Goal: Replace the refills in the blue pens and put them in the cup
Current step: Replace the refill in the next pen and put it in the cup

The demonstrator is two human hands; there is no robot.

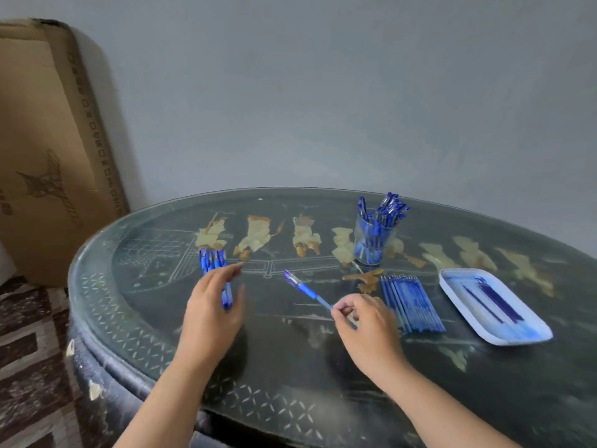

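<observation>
Your right hand pinches one pen by its near end, thumb against curled fingers, with the clip end pointing away and left. Your left hand is loosely open, fingers spread over the near end of the pen row; can't tell if it's touching. The refills lie just right of your right hand, the tray past them. The cup, packed with pens, stands behind the refills on the table.

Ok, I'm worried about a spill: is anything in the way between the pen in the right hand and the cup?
Nothing visible is. The pen held by the right hand has only bare tabletop between it and the cup. The loose refills lie right of that path.
</observation>
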